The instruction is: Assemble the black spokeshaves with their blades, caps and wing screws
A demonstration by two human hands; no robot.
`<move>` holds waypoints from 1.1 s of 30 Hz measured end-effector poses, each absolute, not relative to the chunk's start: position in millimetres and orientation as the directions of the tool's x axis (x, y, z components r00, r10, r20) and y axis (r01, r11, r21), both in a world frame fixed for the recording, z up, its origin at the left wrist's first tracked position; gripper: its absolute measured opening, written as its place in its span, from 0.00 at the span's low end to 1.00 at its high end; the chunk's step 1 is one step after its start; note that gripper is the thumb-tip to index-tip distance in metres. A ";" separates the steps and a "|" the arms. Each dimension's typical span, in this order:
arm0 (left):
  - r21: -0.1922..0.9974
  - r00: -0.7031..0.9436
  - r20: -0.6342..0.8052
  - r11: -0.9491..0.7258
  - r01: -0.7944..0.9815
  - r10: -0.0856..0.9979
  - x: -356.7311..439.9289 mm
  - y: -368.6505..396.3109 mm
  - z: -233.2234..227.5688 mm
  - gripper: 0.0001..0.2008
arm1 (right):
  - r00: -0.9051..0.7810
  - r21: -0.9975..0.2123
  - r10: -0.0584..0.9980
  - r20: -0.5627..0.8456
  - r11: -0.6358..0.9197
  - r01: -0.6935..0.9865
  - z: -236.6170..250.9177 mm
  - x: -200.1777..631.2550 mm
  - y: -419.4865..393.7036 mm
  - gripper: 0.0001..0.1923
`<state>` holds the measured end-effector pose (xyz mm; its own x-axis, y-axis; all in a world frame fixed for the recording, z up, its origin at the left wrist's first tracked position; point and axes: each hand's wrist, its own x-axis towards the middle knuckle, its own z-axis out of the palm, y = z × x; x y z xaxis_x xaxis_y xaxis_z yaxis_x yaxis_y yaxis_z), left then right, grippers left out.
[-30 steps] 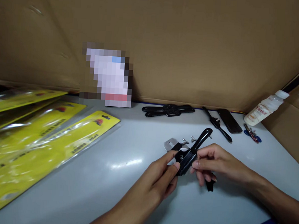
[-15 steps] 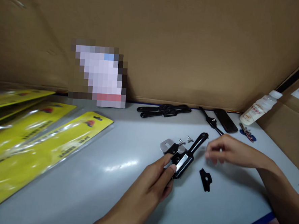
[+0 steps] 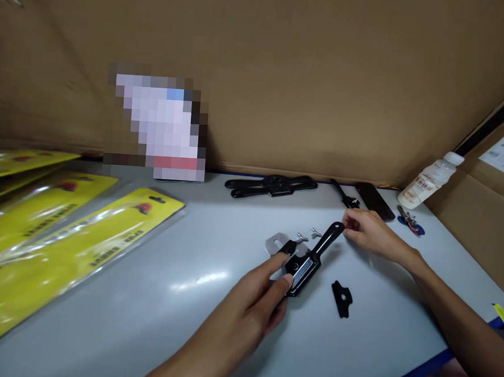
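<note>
My left hand (image 3: 266,297) grips a black spokeshave body (image 3: 304,271), thumb on its front, with the bare handle pointing up and right. Behind it on the table lie a silver slotted blade (image 3: 276,242) and two small wing screws (image 3: 316,233). A flat black cap plate (image 3: 342,300) rests to the right of the left hand. My right hand (image 3: 371,233) has its fingers curled together beside the handle tip, over the near end of another black spokeshave (image 3: 344,195). What its fingertips hold, if anything, is hidden.
More black spokeshaves (image 3: 273,185) lie at the back. A dark phone (image 3: 374,201), a bottle (image 3: 429,182) and keys (image 3: 410,221) stand or lie at the back right. Yellow blister packs (image 3: 116,237) cover the left side. Cardboard walls (image 3: 284,88) enclose the table.
My right hand has moved up and back to the spokeshave at the back right, and its fingers have drawn together. The left hand still holds its spokeshave. The view has shifted slightly.
</note>
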<state>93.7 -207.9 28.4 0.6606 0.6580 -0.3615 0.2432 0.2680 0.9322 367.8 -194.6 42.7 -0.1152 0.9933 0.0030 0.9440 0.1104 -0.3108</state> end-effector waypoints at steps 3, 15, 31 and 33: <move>0.933 0.665 -0.360 0.269 0.240 0.655 94.1 -207.1 22.2 0.22 | -0.086 -0.302 0.996 -0.014 0.077 0.950 43.6 368.5 -194.9 0.07; 0.926 0.652 -0.378 0.276 0.259 0.657 96.3 -207.0 25.9 0.19 | -0.002 -0.691 0.954 0.299 0.218 0.689 96.8 335.2 -231.2 0.05; 0.963 0.709 -0.260 0.124 0.238 0.655 100.9 -205.9 16.5 0.13 | -0.338 -0.511 0.834 0.437 0.539 0.669 48.4 280.9 -244.1 0.08; 0.964 0.710 -0.245 0.088 0.250 0.660 100.4 -206.6 16.5 0.12 | -0.396 -0.393 0.784 0.478 0.594 0.702 46.1 279.9 -245.3 0.10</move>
<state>100.4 -206.6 16.5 0.7099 0.6604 -0.2448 0.2503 0.0883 0.9641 279.9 -245.3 46.1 -0.3960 0.7838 0.4783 0.7016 0.5944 -0.3931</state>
